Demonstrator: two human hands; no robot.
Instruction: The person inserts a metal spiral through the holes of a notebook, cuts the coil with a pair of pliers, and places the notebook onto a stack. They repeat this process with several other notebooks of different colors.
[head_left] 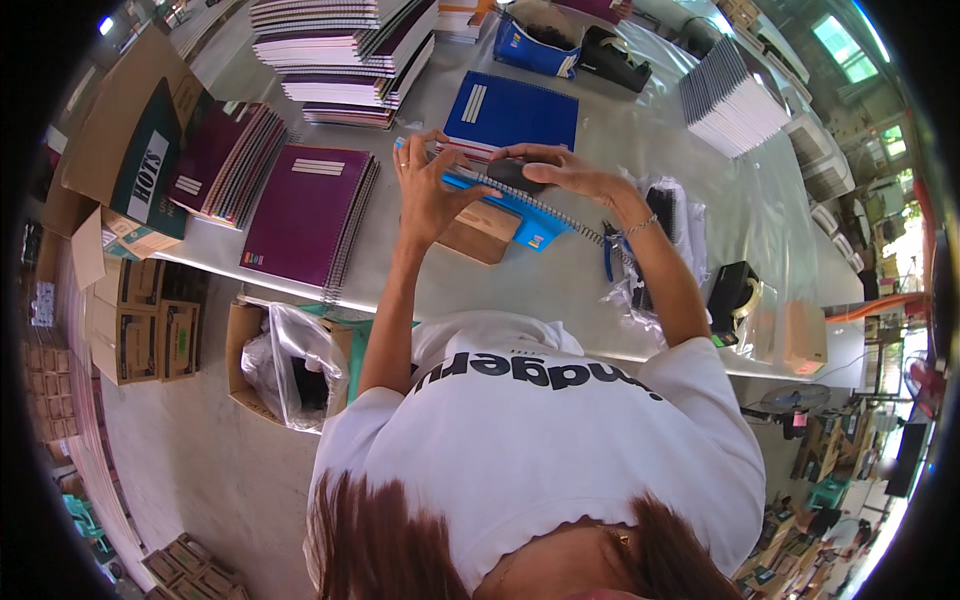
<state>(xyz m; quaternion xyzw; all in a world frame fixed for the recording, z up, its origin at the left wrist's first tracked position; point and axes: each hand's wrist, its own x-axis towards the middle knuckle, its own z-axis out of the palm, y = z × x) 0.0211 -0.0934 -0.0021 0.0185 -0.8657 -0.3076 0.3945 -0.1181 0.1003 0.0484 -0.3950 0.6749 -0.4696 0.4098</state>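
Observation:
A light-blue notebook [535, 228] stands tilted on a brown block [472, 236], with a dark wire coil [580, 225] along its upper edge and running past its right end. My left hand [432, 190] is closed in a pinch on the notebook's left end by the coil. My right hand [575, 175] curves over a dark rounded object [518, 177] right behind the coil; its exact kind does not show. Behind both hands lies a stack topped by a dark-blue spiral notebook [515, 108]. Blue-handled pliers [608, 256] lie near my right wrist.
Purple spiral notebooks [305, 215] lie to the left, beside an open carton [130, 130]. Tall notebook stacks [340, 50] stand at the back. On the right are plastic-wrapped black coils [660, 235], a tape dispenser [735, 295] and a white-edged notebook stack [735, 100].

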